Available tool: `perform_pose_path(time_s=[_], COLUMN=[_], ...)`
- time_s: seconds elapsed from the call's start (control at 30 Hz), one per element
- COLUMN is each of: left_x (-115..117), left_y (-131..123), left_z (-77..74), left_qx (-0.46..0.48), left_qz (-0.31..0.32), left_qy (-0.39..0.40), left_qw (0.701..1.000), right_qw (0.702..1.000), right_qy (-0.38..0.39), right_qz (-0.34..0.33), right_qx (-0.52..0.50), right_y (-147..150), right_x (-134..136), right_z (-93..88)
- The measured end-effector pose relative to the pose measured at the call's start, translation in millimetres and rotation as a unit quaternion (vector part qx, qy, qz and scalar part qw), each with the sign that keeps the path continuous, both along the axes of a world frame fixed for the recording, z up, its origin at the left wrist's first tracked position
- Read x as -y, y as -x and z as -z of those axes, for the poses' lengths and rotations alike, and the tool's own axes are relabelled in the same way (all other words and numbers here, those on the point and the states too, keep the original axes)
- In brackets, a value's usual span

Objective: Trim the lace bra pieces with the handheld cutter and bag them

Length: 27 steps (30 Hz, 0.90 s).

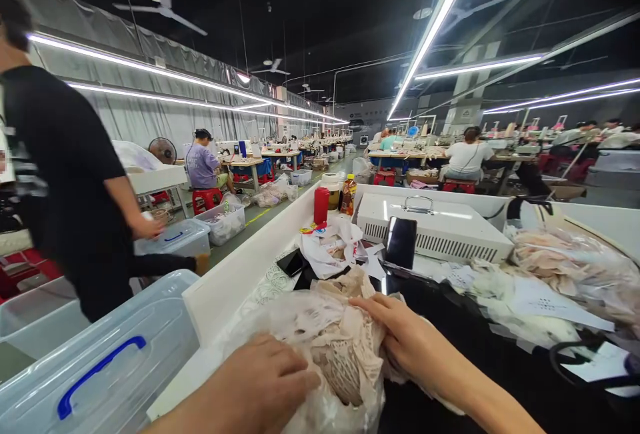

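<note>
A bundle of beige lace fabric [345, 364] lies in an opened clear plastic bag [295, 311] in front of me. My left hand [265, 381] rests on the near left side of the bag, its fingers stretched toward the lace. On the right side, my right hand [405, 331] grips the beige fabric, fingers over the top and thumb lower down. Part of the fabric under that palm is hidden. Just beyond the bundle are a white plastic bag [333, 247] and a dark phone [291, 263].
Behind stand a white metal box [435, 221], a propped phone [401, 242], a red container [321, 206] and a bottle [348, 195]. Bagged fabric [575, 264] lies right. A lidded bin [115, 347] sits left, where a person in black [70, 174] walks past.
</note>
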<state>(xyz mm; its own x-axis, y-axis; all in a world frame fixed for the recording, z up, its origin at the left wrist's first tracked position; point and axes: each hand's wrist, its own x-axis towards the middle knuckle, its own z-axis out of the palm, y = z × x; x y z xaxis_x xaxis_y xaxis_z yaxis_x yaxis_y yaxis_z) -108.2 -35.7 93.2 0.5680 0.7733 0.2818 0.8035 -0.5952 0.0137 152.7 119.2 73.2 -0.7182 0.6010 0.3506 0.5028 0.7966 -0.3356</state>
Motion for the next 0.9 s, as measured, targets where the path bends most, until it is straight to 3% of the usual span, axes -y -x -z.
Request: perform_pose_path(time_s=[0.07, 0.17, 0.43, 0.67, 0.9], left_x=[-3, -15, -54, -50, -46], left_y=[-1, -4, -15, -17, -14], left_z=[-11.7, -20.9, -7.9, -12.1, -14.9], left_qx=[0.058, 0.078, -0.021, -0.056, -0.049], left_qz=[-0.031, -0.086, -0.188, -0.288, -0.309], left_qy=[0.058, 0.062, 0.081, 0.136, 0.165], left_qw=[0.996, 0.991, 0.979, 0.946, 0.935], right_qw=[1.0, 0.999, 0.996, 0.985, 0.971], right_qy=[-0.007, -0.026, -0.068, -0.119, -0.203], right_qz=[-0.001, 0.01, 0.053, 0.122, 0.112], right_qx=[0.021, 0.039, 0.039, -0.002, -0.055], right_y=[-1, 4, 24, 25, 20], right_x=[2, 5, 1, -7, -17], right_z=[-1.5, 0.7, 24.9, 28.5, 24.2])
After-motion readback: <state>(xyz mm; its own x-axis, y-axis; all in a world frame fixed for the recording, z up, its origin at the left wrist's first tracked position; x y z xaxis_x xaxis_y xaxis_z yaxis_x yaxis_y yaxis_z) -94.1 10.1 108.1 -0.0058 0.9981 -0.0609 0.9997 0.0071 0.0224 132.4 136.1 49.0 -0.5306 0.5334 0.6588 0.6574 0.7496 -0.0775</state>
